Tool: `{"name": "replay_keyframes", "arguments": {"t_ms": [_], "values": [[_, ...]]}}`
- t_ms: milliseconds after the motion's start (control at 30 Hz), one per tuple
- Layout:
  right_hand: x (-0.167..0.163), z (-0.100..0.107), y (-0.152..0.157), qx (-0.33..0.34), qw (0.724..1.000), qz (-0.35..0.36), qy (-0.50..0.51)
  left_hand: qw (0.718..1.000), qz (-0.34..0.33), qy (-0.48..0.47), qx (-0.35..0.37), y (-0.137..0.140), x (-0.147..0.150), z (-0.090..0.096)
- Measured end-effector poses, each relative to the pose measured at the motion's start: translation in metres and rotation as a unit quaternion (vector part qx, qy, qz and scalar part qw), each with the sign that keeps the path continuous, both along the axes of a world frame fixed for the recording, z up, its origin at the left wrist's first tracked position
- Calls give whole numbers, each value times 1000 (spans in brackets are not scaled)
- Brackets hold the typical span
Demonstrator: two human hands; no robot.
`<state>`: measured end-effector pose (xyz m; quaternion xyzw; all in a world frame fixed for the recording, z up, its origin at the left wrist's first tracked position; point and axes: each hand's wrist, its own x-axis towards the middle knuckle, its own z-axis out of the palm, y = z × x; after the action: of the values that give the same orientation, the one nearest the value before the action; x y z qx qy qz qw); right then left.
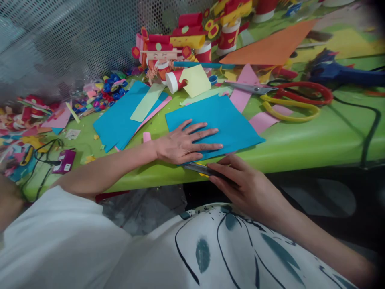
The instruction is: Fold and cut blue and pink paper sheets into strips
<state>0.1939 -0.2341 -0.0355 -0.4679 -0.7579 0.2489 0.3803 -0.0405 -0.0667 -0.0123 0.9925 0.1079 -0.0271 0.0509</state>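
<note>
My left hand (188, 143) lies flat, fingers spread, on a blue sheet (228, 116) near the table's front edge. Just below its thumb, my right hand (240, 180) is closed around a dark utility knife (195, 167). The knife's narrow grey end points left and lies along the sheet's lower edge. A bit of yellow (204, 171) shows beside the knife; I cannot tell whether it belongs to it. The right fingers partly hide the knife's handle.
Scissors (249, 87) with red and yellow handles lie behind the sheet. Another blue sheet (123, 114) is at left. Farther back stand paper figures (159, 52), an orange sheet (270, 46) and a blue glue gun (337, 72) with a cord. A purple box (64, 161) sits at left.
</note>
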Motion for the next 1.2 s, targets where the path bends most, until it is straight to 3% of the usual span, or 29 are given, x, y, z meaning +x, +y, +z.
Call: {"name": "replay_keyframes", "arguments": {"t_ms": [433,633,733,867,1033,1200], "values": [[-1,0,0,-31,999,30,20,1000,0,1,2,1,-1,0],[45,19,-10,-77,997,23,23,1000,-2,-2,-8,1,-3,-1],[84,27,-16,-31,996,-79,24,1000,0,-2,-6,0,-3,-1],[121,32,-11,48,968,-245,-30,999,-6,-12,41,-3,-2,6],[136,31,20,75,962,-250,-78,995,26,-31,87,-11,2,21],[139,17,62,142,962,-222,-77,991,49,-1,122,-24,8,31]]}}
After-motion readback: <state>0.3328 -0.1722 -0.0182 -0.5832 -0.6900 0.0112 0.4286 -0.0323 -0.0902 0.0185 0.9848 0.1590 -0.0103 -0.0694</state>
